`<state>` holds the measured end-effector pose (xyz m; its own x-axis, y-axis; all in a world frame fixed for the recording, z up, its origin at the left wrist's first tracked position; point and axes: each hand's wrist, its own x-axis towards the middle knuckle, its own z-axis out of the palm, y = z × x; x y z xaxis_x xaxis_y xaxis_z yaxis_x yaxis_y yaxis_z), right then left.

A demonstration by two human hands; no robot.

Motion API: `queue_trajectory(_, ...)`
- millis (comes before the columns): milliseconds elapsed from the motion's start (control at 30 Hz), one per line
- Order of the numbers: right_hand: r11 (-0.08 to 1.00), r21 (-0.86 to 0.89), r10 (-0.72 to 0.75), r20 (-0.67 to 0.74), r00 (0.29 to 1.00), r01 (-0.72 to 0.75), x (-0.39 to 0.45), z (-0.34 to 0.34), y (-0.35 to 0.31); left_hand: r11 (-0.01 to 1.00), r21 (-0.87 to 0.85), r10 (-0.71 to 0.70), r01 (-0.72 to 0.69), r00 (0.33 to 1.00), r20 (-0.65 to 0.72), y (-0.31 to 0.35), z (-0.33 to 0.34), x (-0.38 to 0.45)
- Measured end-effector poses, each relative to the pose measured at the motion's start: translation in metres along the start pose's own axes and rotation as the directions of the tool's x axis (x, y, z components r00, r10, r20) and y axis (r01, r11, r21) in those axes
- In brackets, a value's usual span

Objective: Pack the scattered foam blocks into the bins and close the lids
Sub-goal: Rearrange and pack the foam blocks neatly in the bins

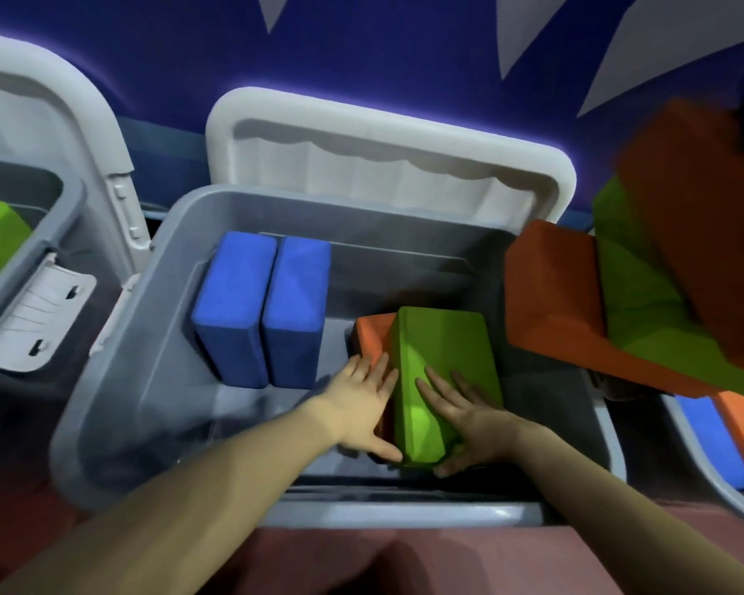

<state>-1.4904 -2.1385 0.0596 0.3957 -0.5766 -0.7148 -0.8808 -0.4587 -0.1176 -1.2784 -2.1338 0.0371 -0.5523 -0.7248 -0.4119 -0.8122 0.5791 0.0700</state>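
— Both forearms reach into the grey bin (117, 405); what do the hands do?

— Left hand (368, 405) lies flat, fingers straight, against the orange block (372, 337). Right hand (469, 416) presses flat on the green block (443, 371); nothing is clenched.

— And around them?

— Two blue blocks (258, 307) stand at the bin's left; its white lid (387, 135) stands open behind.

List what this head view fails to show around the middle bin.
- Orange block: mostly hidden behind the green block and left hand.
- Stack of blocks at right: blurred, cut by the frame edge, count unclear.
- Left bin: cut off by the left edge, contents mostly unseen.
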Motion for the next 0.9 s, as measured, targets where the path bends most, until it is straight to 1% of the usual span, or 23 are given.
queue_trajectory(100, 0.999, -0.039, -0.007, -0.032, 0.999, 0.006, 0.003, 0.005, 0.000, 1.000, -0.011, -0.020, 0.020, 1.000, 0.007, 0.004, 0.008, 0.006)
queue_trajectory(233, 0.999, -0.048, -0.013, -0.080, 0.997, 0.010, 0.002, 0.005, 0.000, 0.999, -0.015, -0.046, 0.045, 0.996, -0.080, 0.010, 0.011, 0.011)
queue_trajectory(300, 0.999, -0.012, -0.039, -0.117, 0.992, 0.037, -0.001, 0.001, -0.002, 1.000, 0.028, -0.010, 0.014, 0.992, -0.127, 0.002, 0.011, 0.007)
queue_trajectory(367, 0.998, 0.039, -0.046, -0.203, 0.978, 0.055, -0.004, -0.005, -0.005, 0.998, 0.055, 0.006, 0.004, 0.986, -0.168, -0.011, 0.011, 0.001)
queue_trajectory(400, 0.998, 0.039, -0.035, -0.248, 0.968, 0.046, -0.004, -0.008, -0.007, 0.999, 0.048, -0.003, 0.012, 0.984, -0.176, -0.016, 0.011, 0.000)
queue_trajectory(467, 1.000, -0.023, -0.002, -0.305, 0.952, -0.005, -0.002, -0.012, -0.014, 0.999, 0.035, -0.028, 0.036, 0.981, -0.191, -0.021, 0.010, -0.003)
queue_trajectory(533, 0.995, -0.085, 0.020, -0.322, 0.946, -0.050, 0.000, -0.013, -0.022, 0.998, 0.001, -0.067, 0.069, 0.980, -0.189, -0.022, 0.010, -0.001)
queue_trajectory(567, 0.993, -0.100, 0.029, -0.324, 0.946, -0.065, 0.001, -0.012, -0.024, 0.997, -0.012, -0.076, 0.075, 0.974, -0.215, -0.023, 0.010, 0.001)
queue_trajectory(633, 0.992, -0.101, 0.041, -0.322, 0.946, -0.077, 0.002, -0.012, -0.026, 0.999, -0.023, -0.054, 0.050, 0.951, -0.304, -0.022, 0.014, 0.004)
queue_trajectory(667, 0.993, -0.086, 0.045, -0.318, 0.947, -0.076, 0.002, -0.012, -0.025, 1.000, 0.001, -0.018, 0.019, 0.947, -0.320, -0.023, 0.018, 0.005)
queue_trajectory(733, 0.996, -0.040, 0.059, -0.292, 0.955, -0.074, 0.001, -0.010, -0.022, 0.998, 0.067, 0.031, -0.003, 0.912, -0.410, -0.026, 0.024, 0.007)
queue_trajectory(833, 0.995, -0.016, 0.094, -0.254, 0.963, -0.101, -0.001, -0.010, -0.019, 0.991, 0.134, 0.060, 0.013, 0.848, -0.526, -0.025, 0.021, 0.006)
queue_trajectory(900, 0.993, -0.037, 0.096, -0.268, 0.959, -0.110, -0.003, -0.012, -0.021, 0.986, 0.162, 0.070, 0.029, 0.815, -0.575, -0.026, 0.018, 0.005)
